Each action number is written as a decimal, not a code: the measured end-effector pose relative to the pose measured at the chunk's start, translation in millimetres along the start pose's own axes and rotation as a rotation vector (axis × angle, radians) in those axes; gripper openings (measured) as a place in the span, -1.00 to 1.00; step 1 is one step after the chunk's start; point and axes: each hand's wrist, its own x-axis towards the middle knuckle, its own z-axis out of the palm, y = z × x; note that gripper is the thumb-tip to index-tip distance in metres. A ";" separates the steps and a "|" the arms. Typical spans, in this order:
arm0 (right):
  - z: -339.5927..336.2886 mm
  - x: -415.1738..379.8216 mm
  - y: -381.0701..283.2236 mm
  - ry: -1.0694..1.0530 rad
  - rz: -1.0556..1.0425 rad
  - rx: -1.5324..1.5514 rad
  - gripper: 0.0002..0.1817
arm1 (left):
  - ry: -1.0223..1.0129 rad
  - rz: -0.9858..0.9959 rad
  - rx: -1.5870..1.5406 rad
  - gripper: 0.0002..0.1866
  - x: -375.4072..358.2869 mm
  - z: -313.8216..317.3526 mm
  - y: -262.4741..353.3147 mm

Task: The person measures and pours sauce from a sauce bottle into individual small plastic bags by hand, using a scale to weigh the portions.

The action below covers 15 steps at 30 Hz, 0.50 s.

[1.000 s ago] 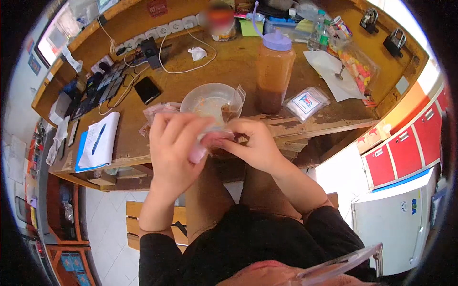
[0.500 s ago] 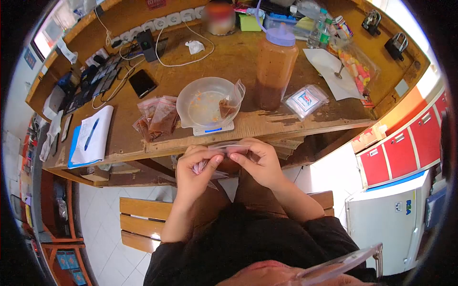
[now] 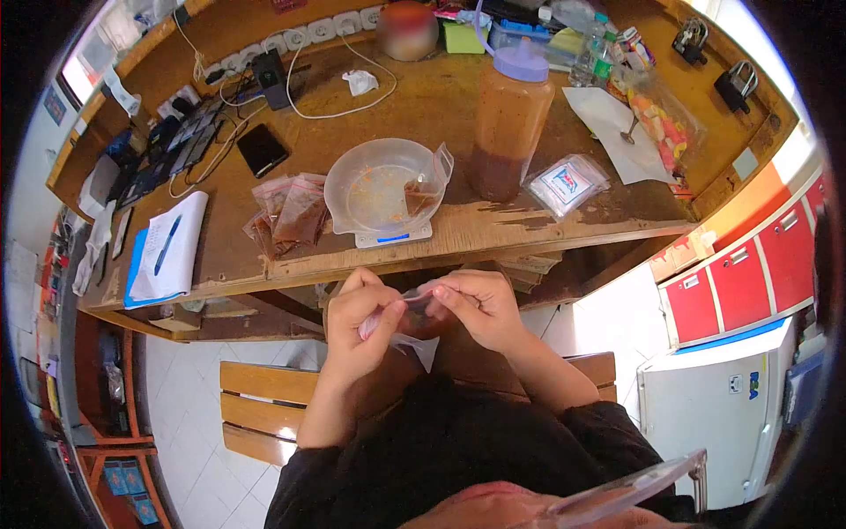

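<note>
Just off the table's front edge, my left hand is closed, with a clear plastic zip bag pinched between thumb and fingers. More folded clear bags are tucked in its palm. My right hand pinches the other side of the same zip bag's top. Ahead of both hands, a white plastic bowl stands on a small digital scale. A bag with brown contents leans inside the bowl at its right. Left of the bowl lie several filled bags of brown stuff.
A tall squeeze bottle of brown contents and a pack of clear bags are right of the bowl. A notepad with a pen and a phone lie to the left. Padlocks hang at the far right.
My hands have moved slightly apart at the bag's top, and the bag now tilts and shows more between them. Loose bag plastic hangs lower beside my left hand.
</note>
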 end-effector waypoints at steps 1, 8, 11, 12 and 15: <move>0.2 2.7 -0.5 0.000 0.000 0.000 -0.83 | -0.029 0.067 0.068 -0.99 0.8 -0.2 2.1; -1.1 7.7 -16.1 -0.073 -0.239 -0.250 -0.84 | 0.004 0.217 0.318 -0.93 -0.2 4.1 10.9; 0.7 7.8 -11.3 -0.094 -0.260 -0.269 -0.85 | -0.014 0.216 0.381 -0.92 -0.9 4.0 13.0; 1.4 7.5 -9.5 -0.106 -0.265 -0.285 -0.85 | -0.013 0.216 0.381 -0.92 -2.1 4.8 12.8; 2.5 7.1 -12.3 -0.107 -0.226 -0.320 -0.92 | -0.017 0.240 0.432 -0.89 -4.5 5.3 12.1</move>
